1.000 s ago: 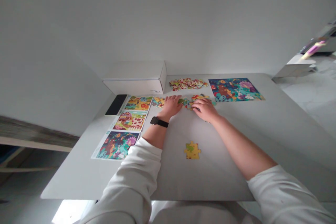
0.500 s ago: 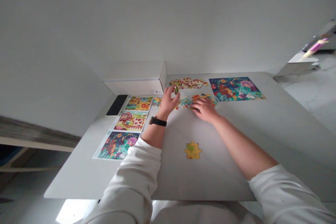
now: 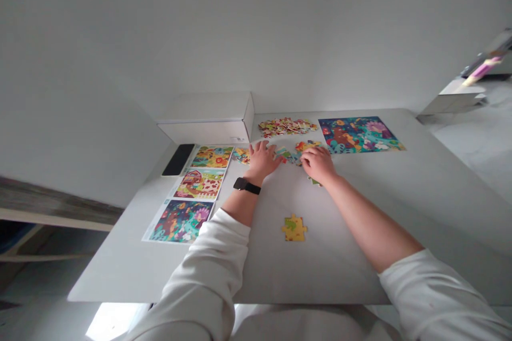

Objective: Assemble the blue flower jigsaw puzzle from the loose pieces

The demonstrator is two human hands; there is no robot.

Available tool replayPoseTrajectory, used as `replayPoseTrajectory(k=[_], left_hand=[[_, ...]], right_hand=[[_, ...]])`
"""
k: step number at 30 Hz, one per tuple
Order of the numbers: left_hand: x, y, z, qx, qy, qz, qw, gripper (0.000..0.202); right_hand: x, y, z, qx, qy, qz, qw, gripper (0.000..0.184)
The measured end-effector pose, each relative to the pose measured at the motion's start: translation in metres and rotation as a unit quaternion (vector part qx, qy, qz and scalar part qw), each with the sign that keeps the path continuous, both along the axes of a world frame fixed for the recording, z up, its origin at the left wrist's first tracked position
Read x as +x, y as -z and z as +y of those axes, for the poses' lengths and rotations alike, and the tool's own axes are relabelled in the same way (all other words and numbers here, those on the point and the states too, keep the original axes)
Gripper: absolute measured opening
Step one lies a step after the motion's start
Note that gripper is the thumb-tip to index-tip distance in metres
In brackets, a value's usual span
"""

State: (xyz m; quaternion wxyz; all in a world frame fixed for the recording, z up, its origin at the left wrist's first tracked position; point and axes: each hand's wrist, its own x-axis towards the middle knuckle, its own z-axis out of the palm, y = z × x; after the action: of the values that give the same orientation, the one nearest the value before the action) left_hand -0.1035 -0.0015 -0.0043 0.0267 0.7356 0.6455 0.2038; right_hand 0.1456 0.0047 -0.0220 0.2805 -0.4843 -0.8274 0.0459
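My left hand (image 3: 263,160) lies palm down over the loose puzzle pieces (image 3: 241,155), its fingers spread apart. No piece shows in its grasp. My right hand (image 3: 319,163) rests at the right of this spread, beside more orange and yellow pieces (image 3: 306,145). Its fingers are curled together, and whatever is under the fingertips is hidden. A greenish piece (image 3: 314,181) pokes out below the right palm. Nearer to me, a small yellow puzzle section (image 3: 294,228) with a green shape lies flat and apart from the others.
Behind the hands is a heap of red and cream pieces (image 3: 287,127). A finished-looking dark picture (image 3: 360,135) lies at back right. On the left are a reference sheet with three pictures (image 3: 200,184), a black phone (image 3: 178,160) and a white box (image 3: 208,130) against the wall.
My left hand had a piece pinched up between its fingers; now it is lowered, spread over the pieces, and that piece is out of its fingers. The right hand has shifted slightly right and curled.
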Motion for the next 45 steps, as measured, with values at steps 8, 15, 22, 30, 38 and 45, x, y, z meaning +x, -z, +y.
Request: replayPoseTrajectory(k=[8,15,22,30,38,45], left_hand=[[0.007,-0.002,-0.001,-0.012,0.005,-0.049,0.999,0.045],[0.006,-0.012,0.011,0.011,0.071,-0.286,0.956,0.011],[0.016,-0.029,0.008,-0.059,0.118,-0.491,0.861,0.022],[0.021,-0.04,-0.001,-0.083,0.122,-0.482,0.864,0.016],[0.017,-0.065,-0.032,0.112,0.225,-0.187,0.95,0.048],[0.028,-0.072,-0.065,0.09,0.223,-0.092,0.966,0.04]], right_hand=[[0.009,0.001,0.012,-0.004,0.056,0.126,0.991,0.02],[0.012,-0.006,0.016,-0.013,0.095,0.31,0.946,0.026],[0.001,-0.016,0.009,-0.148,-0.005,0.363,0.92,0.037],[-0.005,-0.025,0.004,-0.242,-0.076,0.41,0.876,0.051],[0.007,-0.039,0.002,-0.244,-0.054,0.429,0.868,0.045],[0.017,-0.048,-0.02,-0.248,-0.077,0.392,0.883,0.046]])
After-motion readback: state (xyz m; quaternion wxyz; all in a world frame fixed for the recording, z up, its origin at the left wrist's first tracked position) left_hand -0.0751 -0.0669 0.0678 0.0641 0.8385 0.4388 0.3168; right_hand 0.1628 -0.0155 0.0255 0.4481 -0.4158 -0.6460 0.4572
